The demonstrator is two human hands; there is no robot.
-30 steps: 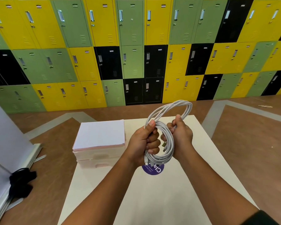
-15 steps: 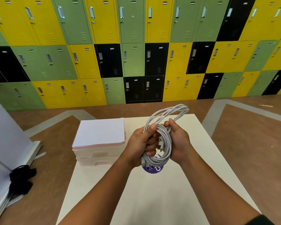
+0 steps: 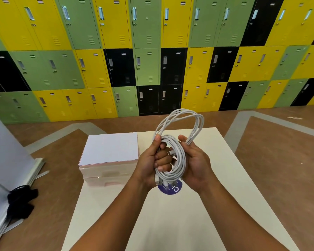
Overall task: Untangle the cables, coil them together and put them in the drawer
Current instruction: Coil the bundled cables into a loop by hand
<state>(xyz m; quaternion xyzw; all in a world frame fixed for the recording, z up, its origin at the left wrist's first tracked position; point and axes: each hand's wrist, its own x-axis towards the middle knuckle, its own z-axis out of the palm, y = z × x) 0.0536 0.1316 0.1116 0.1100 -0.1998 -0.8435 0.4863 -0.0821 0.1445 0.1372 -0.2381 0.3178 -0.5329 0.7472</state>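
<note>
Two hands hold a coil of white cables (image 3: 178,142) above a cream table (image 3: 170,223): left hand (image 3: 152,163) gripping it, right hand (image 3: 196,163) cupping it; closed pink drawer unit (image 3: 107,171) sits left

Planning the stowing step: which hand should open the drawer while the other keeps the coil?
Left, probably. The drawer unit sits on the table just left of the left hand; the right hand would have to cross over. The right also holds the cables and could keep the grip alone.
</note>
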